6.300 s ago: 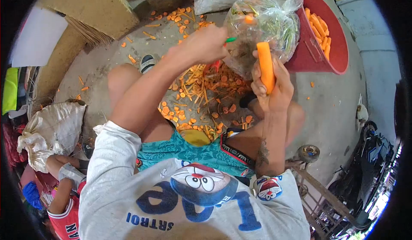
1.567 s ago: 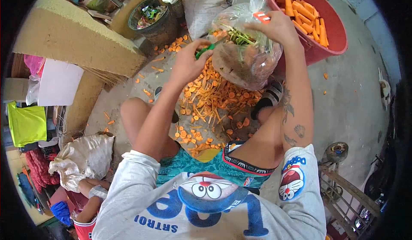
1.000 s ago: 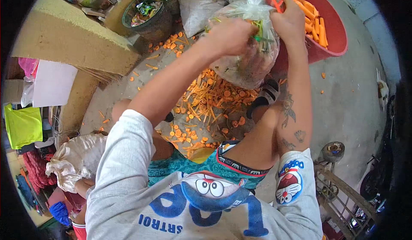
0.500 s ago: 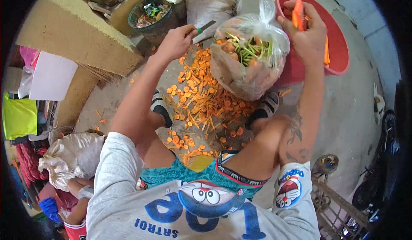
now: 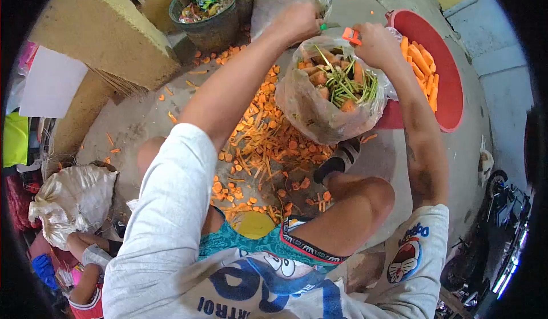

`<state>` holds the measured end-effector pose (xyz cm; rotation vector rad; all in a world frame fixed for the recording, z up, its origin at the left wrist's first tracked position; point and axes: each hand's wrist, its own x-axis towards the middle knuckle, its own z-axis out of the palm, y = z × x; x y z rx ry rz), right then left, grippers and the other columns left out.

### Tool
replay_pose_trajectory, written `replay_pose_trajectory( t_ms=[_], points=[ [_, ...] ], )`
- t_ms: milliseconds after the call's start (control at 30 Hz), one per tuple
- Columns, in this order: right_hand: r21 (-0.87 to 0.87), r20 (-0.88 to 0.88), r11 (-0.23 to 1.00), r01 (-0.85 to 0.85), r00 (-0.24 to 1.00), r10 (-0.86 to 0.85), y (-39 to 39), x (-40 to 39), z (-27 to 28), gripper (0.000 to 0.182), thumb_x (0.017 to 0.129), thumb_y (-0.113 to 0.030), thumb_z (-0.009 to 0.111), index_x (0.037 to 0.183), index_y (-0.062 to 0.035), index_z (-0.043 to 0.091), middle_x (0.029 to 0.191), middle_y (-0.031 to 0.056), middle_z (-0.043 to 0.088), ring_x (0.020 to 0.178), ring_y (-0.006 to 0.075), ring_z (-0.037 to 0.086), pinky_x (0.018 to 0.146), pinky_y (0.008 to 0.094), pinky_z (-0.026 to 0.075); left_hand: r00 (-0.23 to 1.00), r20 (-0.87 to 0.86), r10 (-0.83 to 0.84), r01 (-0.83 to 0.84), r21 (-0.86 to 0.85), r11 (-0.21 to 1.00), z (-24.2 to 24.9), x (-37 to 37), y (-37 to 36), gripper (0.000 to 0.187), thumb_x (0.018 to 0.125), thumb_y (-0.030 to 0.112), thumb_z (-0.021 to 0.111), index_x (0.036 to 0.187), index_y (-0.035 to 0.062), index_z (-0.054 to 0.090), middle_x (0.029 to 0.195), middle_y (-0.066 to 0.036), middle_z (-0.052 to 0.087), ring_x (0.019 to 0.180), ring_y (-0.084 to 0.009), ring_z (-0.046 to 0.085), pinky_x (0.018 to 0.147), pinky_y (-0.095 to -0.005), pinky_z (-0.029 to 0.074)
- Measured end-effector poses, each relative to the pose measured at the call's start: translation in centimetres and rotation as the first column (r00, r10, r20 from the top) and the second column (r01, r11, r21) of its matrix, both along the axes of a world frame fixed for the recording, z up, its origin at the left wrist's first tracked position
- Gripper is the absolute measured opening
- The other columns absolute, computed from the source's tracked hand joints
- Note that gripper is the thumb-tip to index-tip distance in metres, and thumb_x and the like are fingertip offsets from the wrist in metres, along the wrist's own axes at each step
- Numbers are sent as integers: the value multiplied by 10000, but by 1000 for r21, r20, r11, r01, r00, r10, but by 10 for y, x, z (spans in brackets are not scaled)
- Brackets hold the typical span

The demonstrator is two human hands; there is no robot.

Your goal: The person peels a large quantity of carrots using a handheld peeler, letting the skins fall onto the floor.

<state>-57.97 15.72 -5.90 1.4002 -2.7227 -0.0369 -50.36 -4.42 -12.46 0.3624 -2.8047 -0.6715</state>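
My left hand is closed around a knife, its green handle just showing at the fingers and the blade hidden. Beyond the near side of a clear plastic bag, my right hand grips a bright orange peeler close to the bag's far rim. Whole unpeeled carrots and cut green stems fill the bag. Right of it, peeled carrots lie in a red tub, partly behind my right forearm.
Carrot slices and peelings cover the floor between my legs. A bin of rubbish and a white sack stand at the back. Another sack lies at left near a seated person. A motorcycle is at right.
My right hand has left the tub and come left to the bag, now without the carrot. My left hand, with the knife, has moved right and farther away, towards the bag's far side.
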Motion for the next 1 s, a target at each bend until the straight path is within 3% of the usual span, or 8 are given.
replay_pose_trajectory(
  t_ms=[100,367,433,600,767,833,933,1000],
  points=[
    [-49,-23,998,-33,999,32,3,-8,-5,332,777,-127,649,1086,-52,742,953,249,728,929,418,707,840,505,567,996,53,-76,76,-8,997,-26,-24,17,325,943,361,674,1047,69,770,965,-254,727,924,-430,704,825,-513,553],
    [-232,-65,967,-110,993,97,18,-11,-12,362,795,-132,644,1146,-60,696,992,246,721,957,427,692,857,514,553,981,9,-194,191,137,972,-1,81,21,251,887,215,638,984,12,750,839,-255,705,791,-440,692,746,-520,531],
    [-420,35,906,52,999,-40,33,-26,-5,353,820,-176,669,1154,-65,691,1018,245,717,975,427,686,863,513,546,927,156,-342,334,75,939,9,117,46,249,858,158,616,1037,68,764,822,-237,710,782,-389,712,766,-489,558],
    [-364,-94,931,8,995,-45,46,-21,-5,359,846,-234,699,1164,-69,686,1012,242,715,981,446,679,871,509,541,999,-12,-37,38,93,995,1,78,6,247,937,242,632,1037,56,760,877,-208,737,863,-393,723,812,-500,559],
    [-434,-85,901,8,995,-50,33,-21,-7,356,854,-237,687,1165,-63,682,1010,246,711,980,452,674,866,521,532,998,-64,11,-7,68,998,-20,0,18,261,919,244,665,980,8,761,917,-240,736,898,-413,721,824,-492,563],
    [-451,-85,892,26,994,-72,40,-18,-8,355,857,-239,683,1163,-59,680,1008,246,710,978,454,673,861,521,531,997,-53,-62,66,86,994,-31,-16,42,255,886,245,700,975,15,762,912,-249,732,898,-427,716,828,-502,559],
    [-523,-34,844,118,987,-159,48,-17,-5,333,870,-264,690,1117,-42,691,976,239,714,937,439,684,828,484,529,990,1,-142,140,143,980,-26,36,66,249,860,172,689,1044,22,764,899,-235,734,843,-427,711,781,-505,553],
    [-666,135,681,304,947,-290,66,-26,-7,349,876,-316,708,1058,-18,700,907,222,714,872,387,699,793,443,521,945,-89,-315,327,237,915,-8,94,46,256,881,139,655,1074,2,753,880,-234,731,784,-418,704,754,-495,550]
  ],
)
